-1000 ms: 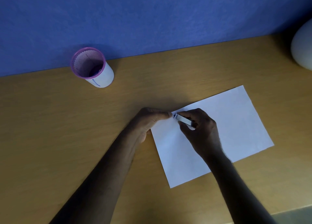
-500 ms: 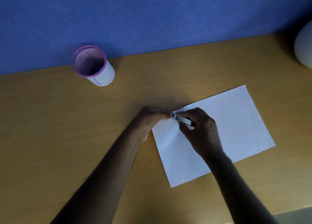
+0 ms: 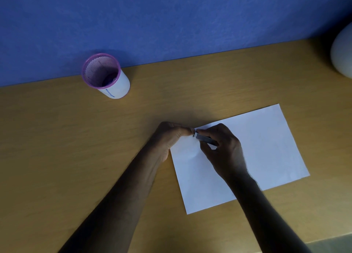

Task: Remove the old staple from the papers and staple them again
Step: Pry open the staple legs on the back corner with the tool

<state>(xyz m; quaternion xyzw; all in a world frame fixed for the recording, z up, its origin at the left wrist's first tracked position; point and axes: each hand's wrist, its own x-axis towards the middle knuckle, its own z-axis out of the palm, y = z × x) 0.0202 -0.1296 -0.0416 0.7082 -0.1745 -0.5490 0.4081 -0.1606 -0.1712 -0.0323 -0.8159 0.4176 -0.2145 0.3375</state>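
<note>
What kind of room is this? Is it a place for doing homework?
Probably yes, a desk or study corner: a wooden desk against a blue wall, a mesh pen holder, and white papers being worked on.

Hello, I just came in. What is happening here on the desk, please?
A person works on the upper left corner of the white papers lying on the wooden desk. The left hand pinches that corner, while the right hand holds a small metal tool with its tip at the same corner, apparently at the old staple, which is too small to see. A purple-rimmed mesh pen cup stands apart near the blue wall.
</note>
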